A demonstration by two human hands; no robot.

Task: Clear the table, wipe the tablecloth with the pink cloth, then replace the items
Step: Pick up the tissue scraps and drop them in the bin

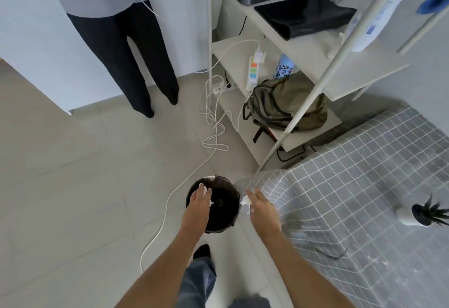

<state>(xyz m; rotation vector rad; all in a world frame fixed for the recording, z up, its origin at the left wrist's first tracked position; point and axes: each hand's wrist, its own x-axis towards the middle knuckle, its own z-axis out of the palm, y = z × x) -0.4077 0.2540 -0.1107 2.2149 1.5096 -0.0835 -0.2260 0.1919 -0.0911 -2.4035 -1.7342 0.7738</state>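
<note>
Grey checked tablecloth [364, 186] on the worktop at the right, two hands over a black bin.

White bits of paper [245, 201] sit at the fingers of the right hand [263, 210], which look a little curled round them just beside the tablecloth's corner. The left hand [197, 204] is over the bin [224, 206] with its fingers mostly straight and white scraps [208, 192] by them. A small potted plant [421, 213] stands on the tablecloth, well apart from the hands. A white cable [170, 210] runs along the floor to a power strip [252, 74] on the shelf [279, 64]. A green backpack [286, 103] sits on a lower shelf. Another person's dark trousers [126, 52] show behind. No writing on the bottle can be read.
</note>
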